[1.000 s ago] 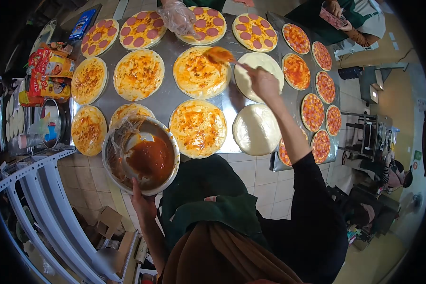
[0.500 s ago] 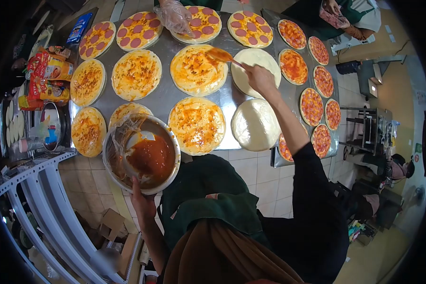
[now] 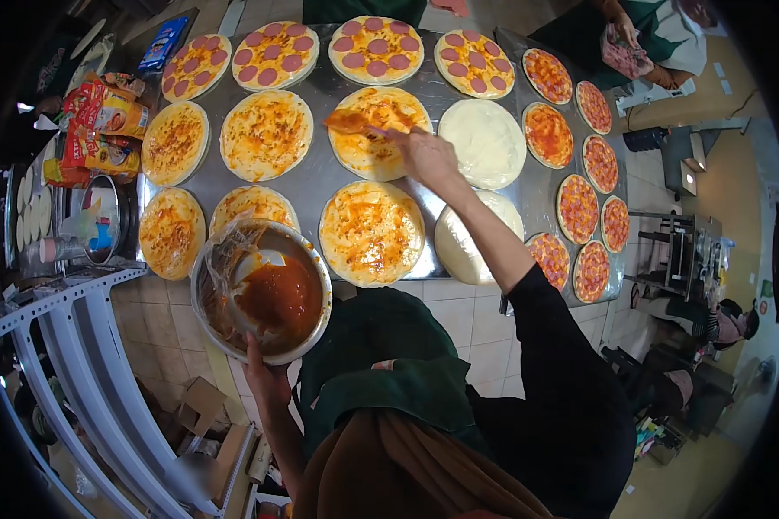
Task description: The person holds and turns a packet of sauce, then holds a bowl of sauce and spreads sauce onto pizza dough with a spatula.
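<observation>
My left hand (image 3: pixel 267 378) grips the rim of a metal bowl (image 3: pixel 320 324), tilted toward me. Red sauce (image 3: pixel 279 296) covers part of its bottom, and clear plastic clings to its left side. My right hand (image 3: pixel 431 161) is closed around the handle of a sauce-coated spatula (image 3: pixel 346 122). The spatula's head is over the left edge of a sauced pizza base (image 3: pixel 383 154); whether it touches is unclear. Right of that base lies a plain pale base (image 3: pixel 483 143). A second pale base (image 3: pixel 467 248) lies nearer me, partly under my forearm. Another sauced base (image 3: pixel 372 233) sits beside the bowl.
Pizzas topped with round meat slices (image 3: pixel 376 48) line the table's far side. Smaller pizzas (image 3: pixel 577 208) cover a tray at right. Red-yellow packets (image 3: pixel 104 125) stand at left, above a metal rack (image 3: pixel 78 303). Another person's gloved hand (image 3: pixel 625 56) is at upper right.
My right hand and the spatula have moved left, from the plain base's edge across the sauced base. The other person's gloved hand has left the far pizza. The view has shifted slightly.
</observation>
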{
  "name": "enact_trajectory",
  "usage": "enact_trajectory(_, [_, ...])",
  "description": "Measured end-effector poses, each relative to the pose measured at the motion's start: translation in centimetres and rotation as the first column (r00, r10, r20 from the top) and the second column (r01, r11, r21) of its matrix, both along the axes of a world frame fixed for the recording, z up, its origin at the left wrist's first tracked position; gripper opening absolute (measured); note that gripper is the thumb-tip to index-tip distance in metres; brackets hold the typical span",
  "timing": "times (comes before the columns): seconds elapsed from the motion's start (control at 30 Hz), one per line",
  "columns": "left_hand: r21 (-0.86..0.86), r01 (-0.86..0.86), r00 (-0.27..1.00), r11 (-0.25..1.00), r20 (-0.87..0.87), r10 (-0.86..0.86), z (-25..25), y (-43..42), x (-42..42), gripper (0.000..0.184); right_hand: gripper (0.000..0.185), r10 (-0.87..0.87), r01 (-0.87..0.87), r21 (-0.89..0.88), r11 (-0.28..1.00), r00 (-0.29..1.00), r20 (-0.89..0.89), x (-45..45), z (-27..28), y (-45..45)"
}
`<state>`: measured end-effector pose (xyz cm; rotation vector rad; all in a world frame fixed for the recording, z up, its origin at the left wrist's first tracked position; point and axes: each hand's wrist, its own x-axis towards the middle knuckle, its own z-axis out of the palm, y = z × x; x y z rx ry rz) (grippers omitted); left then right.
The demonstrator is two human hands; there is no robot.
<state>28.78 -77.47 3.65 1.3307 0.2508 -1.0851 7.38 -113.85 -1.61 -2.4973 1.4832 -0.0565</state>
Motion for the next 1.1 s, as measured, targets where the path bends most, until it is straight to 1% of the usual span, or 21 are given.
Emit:
enact_trajectory(0.03, [0.003,-0.009,1.000,1.000,-0.006,0.009,-0.1,0.3,0.0,0.062,0.038,0.005,-0.005,0.007,1.000,1.000,-0.006,-0.2,0.7,-0.1])
enact_trajectory(0.13, [0.023,-0.029,1.000,0.999,0.008,0.029,-0.6,0.7,0.0,0.062,0.039,0.010,-0.012,-0.051,0.999,0.999,-0.037,0.2,0.6,-1.8])
enact_trajectory(0.17, [0.023,-0.026,1.000,0.999,0.015,0.025,-0.5,0.7,0.0,0.062,0.039,0.082,-0.084,-0.043,0.996,0.995,-0.048,0.7,0.3,-1.8])
enact_trajectory(0.27, [0.015,-0.004,1.000,1.000,0.015,0.004,-0.4,0.4,0.0,0.061,0.037,0.101,-0.107,-0.067,0.992,0.990,-0.095,1.2,1.0,-2.2])
enact_trajectory(0.3, [0.010,0.009,1.000,1.000,0.002,-0.009,-0.4,0.4,0.1,0.061,0.037,0.052,-0.052,0.004,0.999,0.983,-0.174,0.8,1.0,-3.1])
enact_trajectory(0.4, [-0.008,0.037,0.999,0.999,-0.015,-0.037,-0.3,0.0,0.3,0.060,0.040,-0.012,0.005,-0.123,0.992,0.998,-0.062,-3.1,1.4,-3.6])
enact_trajectory(0.5, [-0.010,0.029,1.000,1.000,0.005,-0.029,-0.1,-0.5,-0.1,0.060,0.038,-0.068,0.057,-0.077,0.995,0.987,-0.149,-7.0,2.5,-3.3])
enact_trajectory(0.6, [-0.004,0.032,0.999,0.999,0.020,-0.032,0.1,-0.9,-0.3,0.060,0.041,-0.145,0.140,-0.044,0.989,0.978,-0.153,-7.6,5.1,-2.4])
enact_trajectory(0.63, [0.001,0.044,0.999,0.999,0.022,-0.044,0.1,-0.9,-0.3,0.059,0.042,-0.143,0.135,-0.067,0.989,0.980,-0.139,-7.2,5.3,-2.3])
enact_trajectory(0.67, [-0.001,0.044,0.999,0.999,0.015,-0.044,0.0,-1.0,-0.3,0.059,0.039,-0.115,0.107,-0.076,0.991,0.987,-0.109,-6.6,4.8,-2.4])
enact_trajectory(0.73, [-0.007,0.045,0.999,0.999,0.004,-0.045,-0.2,-1.2,-0.3,0.060,0.034,-0.057,0.052,-0.100,0.994,0.997,-0.047,-5.5,2.9,-3.2])
enact_trajectory(0.77, [-0.008,0.053,0.999,0.999,0.006,-0.053,0.0,-1.3,-0.4,0.060,0.034,-0.012,0.003,-0.130,0.991,0.998,-0.063,-5.4,1.5,-3.5])
enact_trajectory(0.87, [-0.024,0.057,0.998,0.998,0.017,-0.057,0.4,-1.8,-0.2,0.060,0.038,-0.070,0.056,-0.116,0.992,0.990,-0.124,-7.9,1.3,-1.6])
enact_trajectory(0.9, [-0.029,0.045,0.999,0.999,0.015,-0.045,0.3,-1.7,-0.3,0.060,0.042,-0.076,0.066,-0.096,0.993,0.992,-0.099,-9.5,1.2,-0.1])
enact_trajectory(0.97, [-0.021,0.033,0.999,0.999,0.012,-0.033,0.3,-1.5,-0.4,0.060,0.045,-0.137,0.131,-0.044,0.990,0.973,-0.185,-11.3,2.0,4.1])
enact_trajectory(1.0, [-0.015,0.027,1.000,1.000,0.015,-0.027,0.1,-1.5,-0.3,0.060,0.043,-0.113,0.114,-0.011,0.993,0.973,-0.202,-12.0,2.6,5.8])
enact_trajectory(1.07, [-0.014,0.014,1.000,1.000,0.019,-0.013,0.0,-1.3,-0.3,0.060,0.042,-0.114,0.111,-0.041,0.993,0.991,-0.074,-13.3,2.7,7.3])
enact_trajectory(1.1, [-0.022,0.013,1.000,1.000,0.021,-0.013,-0.2,-1.3,-0.2,0.059,0.042,-0.122,0.119,-0.043,0.992,0.990,-0.071,-12.9,3.0,7.0])
